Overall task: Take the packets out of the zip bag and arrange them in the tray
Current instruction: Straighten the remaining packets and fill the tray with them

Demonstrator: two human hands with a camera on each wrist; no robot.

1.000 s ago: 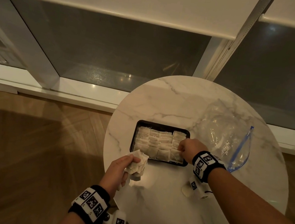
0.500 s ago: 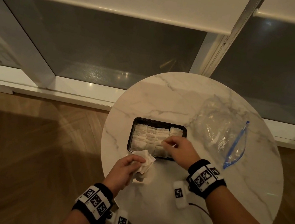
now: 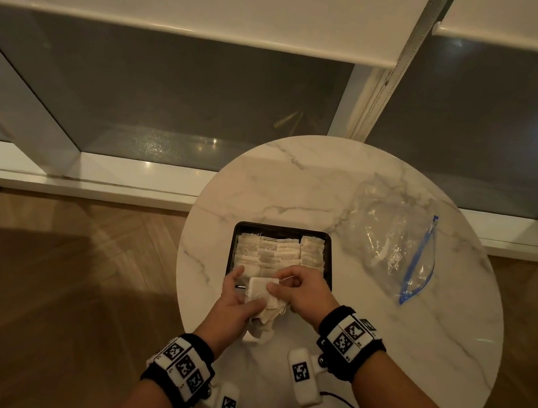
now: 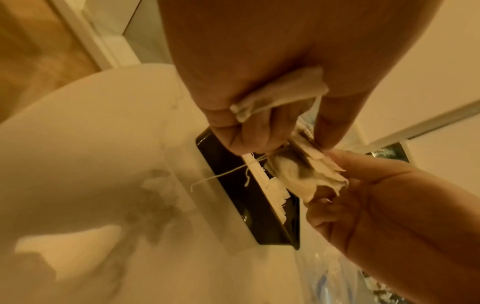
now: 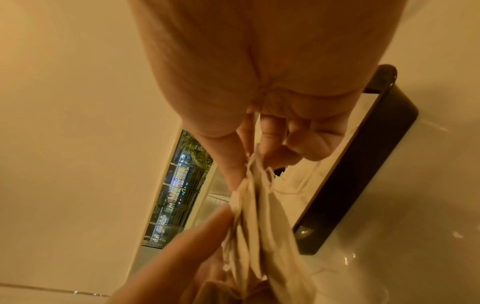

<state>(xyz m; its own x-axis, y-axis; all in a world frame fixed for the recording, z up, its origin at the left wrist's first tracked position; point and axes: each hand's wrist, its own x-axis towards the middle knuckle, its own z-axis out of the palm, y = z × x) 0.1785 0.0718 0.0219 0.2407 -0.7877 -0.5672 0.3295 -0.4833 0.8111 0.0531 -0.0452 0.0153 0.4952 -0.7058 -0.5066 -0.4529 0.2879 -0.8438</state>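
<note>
A black tray (image 3: 233, 244) on the round marble table holds rows of white packets (image 3: 276, 251). Just in front of the tray's near edge my left hand (image 3: 234, 302) grips a bunch of packets (image 3: 263, 310) with loose strings. My right hand (image 3: 300, 291) pinches the top packet of that bunch (image 3: 258, 285) between thumb and forefinger. In the left wrist view the bunch (image 4: 306, 176) sits between both hands above the tray (image 4: 262, 226). The right wrist view shows my fingers on the packets (image 5: 257, 205). The clear zip bag (image 3: 393, 245) with its blue seal lies to the right.
The marble table (image 3: 413, 345) ends close at the left and front, with wooden floor (image 3: 43, 276) below. A window sill and dark glass stand beyond the table. Bare marble lies between tray and zip bag and at the near right.
My right hand has come back from the tray's right side to the bunch in my left hand and taken hold of its top packet. The left hand rose toward the tray's near edge.
</note>
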